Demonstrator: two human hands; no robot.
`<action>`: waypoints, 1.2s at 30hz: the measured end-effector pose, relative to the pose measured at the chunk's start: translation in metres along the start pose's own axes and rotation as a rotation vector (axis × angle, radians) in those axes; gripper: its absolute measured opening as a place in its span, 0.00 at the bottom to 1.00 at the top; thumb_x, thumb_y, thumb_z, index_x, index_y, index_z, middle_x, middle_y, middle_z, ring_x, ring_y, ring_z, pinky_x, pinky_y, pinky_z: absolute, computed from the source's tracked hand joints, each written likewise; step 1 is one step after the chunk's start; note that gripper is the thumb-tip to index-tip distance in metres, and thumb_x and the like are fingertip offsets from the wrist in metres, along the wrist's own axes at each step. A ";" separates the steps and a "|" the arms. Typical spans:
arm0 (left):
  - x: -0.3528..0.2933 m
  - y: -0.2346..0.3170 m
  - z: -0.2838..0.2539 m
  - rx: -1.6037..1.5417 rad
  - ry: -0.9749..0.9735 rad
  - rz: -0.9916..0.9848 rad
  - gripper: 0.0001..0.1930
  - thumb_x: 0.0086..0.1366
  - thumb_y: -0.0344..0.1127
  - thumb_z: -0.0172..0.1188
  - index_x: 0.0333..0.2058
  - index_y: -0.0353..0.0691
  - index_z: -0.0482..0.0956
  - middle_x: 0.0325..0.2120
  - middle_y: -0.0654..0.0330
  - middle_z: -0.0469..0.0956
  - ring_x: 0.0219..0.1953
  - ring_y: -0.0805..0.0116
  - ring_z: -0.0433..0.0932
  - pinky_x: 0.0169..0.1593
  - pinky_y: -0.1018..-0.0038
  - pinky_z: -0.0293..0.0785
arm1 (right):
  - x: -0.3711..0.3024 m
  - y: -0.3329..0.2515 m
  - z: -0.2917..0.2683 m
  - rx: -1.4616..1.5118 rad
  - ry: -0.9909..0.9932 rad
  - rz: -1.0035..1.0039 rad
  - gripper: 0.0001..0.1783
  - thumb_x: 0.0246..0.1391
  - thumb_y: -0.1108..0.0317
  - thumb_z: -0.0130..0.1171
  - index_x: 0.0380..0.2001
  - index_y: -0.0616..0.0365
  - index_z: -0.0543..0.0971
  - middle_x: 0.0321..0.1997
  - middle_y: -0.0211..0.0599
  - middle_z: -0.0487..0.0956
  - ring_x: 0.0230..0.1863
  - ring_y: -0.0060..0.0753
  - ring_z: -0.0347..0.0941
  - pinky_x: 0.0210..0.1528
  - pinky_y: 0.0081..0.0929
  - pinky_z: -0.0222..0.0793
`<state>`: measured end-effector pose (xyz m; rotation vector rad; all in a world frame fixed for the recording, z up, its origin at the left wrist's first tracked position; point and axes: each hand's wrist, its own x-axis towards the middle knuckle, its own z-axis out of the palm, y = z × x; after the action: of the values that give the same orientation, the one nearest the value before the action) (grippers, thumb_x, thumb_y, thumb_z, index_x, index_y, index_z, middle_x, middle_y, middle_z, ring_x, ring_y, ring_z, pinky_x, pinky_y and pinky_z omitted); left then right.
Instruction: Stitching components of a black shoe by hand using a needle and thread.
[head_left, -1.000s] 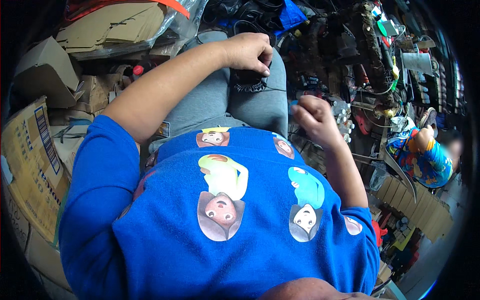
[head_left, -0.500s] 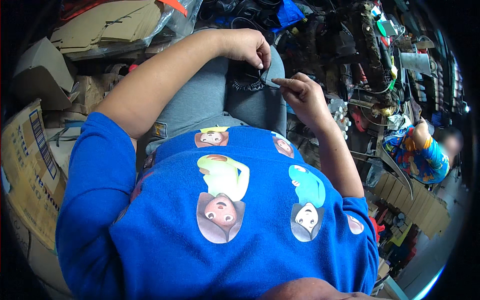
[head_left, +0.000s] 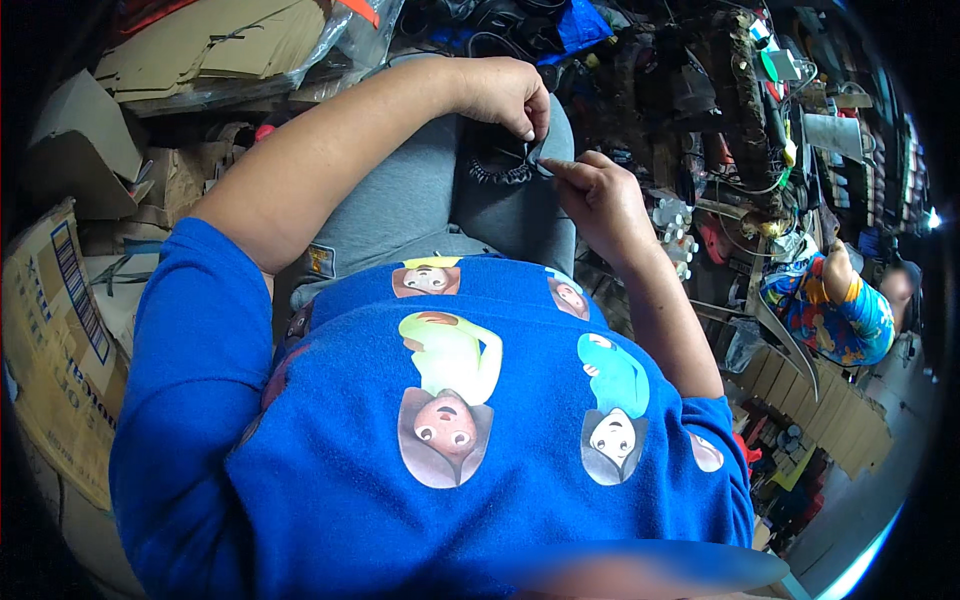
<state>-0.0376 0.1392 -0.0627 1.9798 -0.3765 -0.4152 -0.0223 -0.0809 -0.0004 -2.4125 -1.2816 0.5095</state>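
Observation:
My left hand (head_left: pixel 512 98) is over my lap, thumb and fingers pinched on a thin dark strip (head_left: pixel 536 146) that hangs down from them. My right hand (head_left: pixel 600 195) comes in from the right, its fingers curled and the forefinger stretched to the strip's lower end. Whatever small thing the right fingers grip is too small to make out. Just below the left hand, a black coiled, ridged cord-like piece (head_left: pixel 500 174) curves across the grey trousers (head_left: pixel 400 190) on my lap.
Cardboard sheets (head_left: pixel 210 45) and an open carton (head_left: pixel 85 140) stand at the left. On the right are a cluttered rack (head_left: pixel 740 100), small clear bottles (head_left: pixel 675 225) and a slatted wooden board (head_left: pixel 820 410). Another person (head_left: pixel 840 310) in a colourful shirt sits at the far right.
My right forefinger has come closer to the left fingers and now meets the dark strip. The left hand has shifted slightly right and down, still pinched.

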 end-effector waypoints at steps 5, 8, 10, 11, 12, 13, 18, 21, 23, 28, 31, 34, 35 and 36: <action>-0.006 -0.004 0.000 0.065 0.003 0.088 0.12 0.47 0.31 0.67 0.34 0.43 0.84 0.30 0.60 0.74 0.37 0.64 0.75 0.43 0.71 0.71 | 0.016 0.025 -0.006 0.298 -0.162 0.134 0.16 0.48 0.78 0.57 0.40 0.51 0.83 0.29 0.30 0.69 0.31 0.24 0.68 0.36 0.21 0.66; -0.002 -0.001 0.004 0.175 0.025 0.112 0.13 0.45 0.31 0.68 0.34 0.45 0.84 0.32 0.59 0.74 0.38 0.63 0.74 0.43 0.71 0.70 | 0.020 0.050 -0.002 0.450 -0.245 0.103 0.15 0.50 0.78 0.57 0.41 0.51 0.83 0.29 0.28 0.68 0.34 0.22 0.67 0.39 0.20 0.65; -0.001 -0.001 0.006 0.156 0.048 0.128 0.13 0.44 0.31 0.68 0.33 0.46 0.84 0.31 0.59 0.74 0.37 0.63 0.74 0.42 0.71 0.70 | 0.022 0.061 0.001 0.504 -0.262 0.080 0.15 0.51 0.78 0.56 0.41 0.51 0.83 0.31 0.27 0.69 0.35 0.21 0.66 0.41 0.19 0.63; -0.001 0.001 0.007 0.159 0.055 0.116 0.13 0.44 0.31 0.68 0.33 0.45 0.84 0.31 0.60 0.73 0.37 0.63 0.74 0.42 0.71 0.70 | 0.023 0.061 0.001 0.530 -0.269 0.096 0.15 0.51 0.78 0.57 0.40 0.51 0.83 0.30 0.27 0.69 0.35 0.21 0.66 0.41 0.19 0.64; -0.001 0.002 0.007 0.162 0.061 0.105 0.13 0.44 0.31 0.68 0.33 0.45 0.84 0.31 0.60 0.73 0.37 0.63 0.74 0.42 0.71 0.71 | 0.024 0.062 0.002 0.555 -0.276 0.114 0.14 0.50 0.78 0.57 0.40 0.51 0.83 0.30 0.27 0.70 0.35 0.21 0.66 0.41 0.19 0.64; -0.001 0.002 0.007 0.161 0.061 0.104 0.13 0.44 0.31 0.68 0.33 0.45 0.84 0.31 0.60 0.73 0.37 0.63 0.74 0.42 0.71 0.71 | 0.024 0.061 0.003 0.555 -0.277 0.113 0.14 0.50 0.78 0.57 0.40 0.51 0.83 0.30 0.27 0.70 0.35 0.21 0.66 0.41 0.19 0.64; -0.001 0.001 0.005 0.217 0.056 0.093 0.12 0.44 0.31 0.68 0.32 0.45 0.85 0.30 0.61 0.73 0.36 0.65 0.74 0.42 0.72 0.70 | 0.018 0.046 0.018 0.448 -0.049 0.091 0.10 0.48 0.77 0.61 0.35 0.54 0.84 0.27 0.27 0.72 0.33 0.21 0.66 0.38 0.20 0.65; -0.004 -0.004 0.006 0.138 0.072 0.111 0.10 0.46 0.32 0.67 0.32 0.44 0.85 0.30 0.61 0.73 0.36 0.66 0.74 0.41 0.72 0.70 | 0.014 0.034 0.008 0.321 -0.016 0.051 0.09 0.48 0.76 0.62 0.34 0.53 0.84 0.28 0.31 0.74 0.31 0.26 0.72 0.35 0.22 0.68; -0.004 -0.002 0.005 0.124 0.072 0.081 0.10 0.47 0.32 0.67 0.32 0.44 0.85 0.30 0.61 0.73 0.36 0.66 0.74 0.42 0.72 0.70 | 0.015 0.022 -0.005 0.162 -0.017 0.025 0.09 0.48 0.75 0.62 0.34 0.53 0.83 0.28 0.35 0.75 0.31 0.30 0.76 0.34 0.25 0.71; 0.004 0.002 0.007 0.102 0.047 -0.019 0.09 0.50 0.33 0.66 0.33 0.44 0.85 0.30 0.60 0.73 0.37 0.66 0.74 0.43 0.72 0.70 | 0.019 0.026 0.000 0.209 -0.051 -0.008 0.10 0.48 0.76 0.62 0.35 0.53 0.83 0.28 0.33 0.75 0.31 0.26 0.74 0.34 0.24 0.70; 0.007 0.001 0.005 0.112 0.014 -0.015 0.10 0.49 0.33 0.66 0.33 0.44 0.85 0.30 0.60 0.73 0.37 0.65 0.74 0.43 0.72 0.71 | 0.021 0.053 0.010 0.358 -0.104 0.015 0.11 0.48 0.77 0.61 0.36 0.51 0.84 0.29 0.29 0.74 0.32 0.22 0.71 0.36 0.21 0.68; 0.002 -0.007 0.006 0.095 0.010 0.115 0.12 0.47 0.32 0.67 0.34 0.44 0.84 0.30 0.60 0.73 0.36 0.64 0.75 0.42 0.71 0.71 | 0.023 0.065 0.007 0.495 -0.197 0.042 0.13 0.48 0.77 0.62 0.37 0.50 0.84 0.30 0.26 0.73 0.34 0.19 0.68 0.39 0.17 0.65; 0.003 -0.005 0.006 0.125 0.019 0.130 0.13 0.46 0.32 0.67 0.34 0.44 0.84 0.30 0.59 0.73 0.36 0.63 0.75 0.42 0.71 0.71 | 0.023 0.069 0.007 0.536 -0.210 0.067 0.12 0.48 0.76 0.62 0.37 0.50 0.84 0.30 0.26 0.73 0.34 0.19 0.68 0.39 0.18 0.66; 0.003 -0.003 0.006 0.154 0.028 0.145 0.13 0.45 0.32 0.68 0.34 0.44 0.84 0.31 0.59 0.73 0.37 0.63 0.75 0.43 0.70 0.71 | 0.023 0.070 0.007 0.577 -0.222 0.092 0.12 0.48 0.75 0.63 0.37 0.51 0.84 0.29 0.27 0.73 0.35 0.19 0.69 0.39 0.19 0.66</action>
<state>-0.0377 0.1340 -0.0681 2.0893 -0.5449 -0.2731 0.0359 -0.0972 -0.0432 -1.9678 -0.9335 1.0377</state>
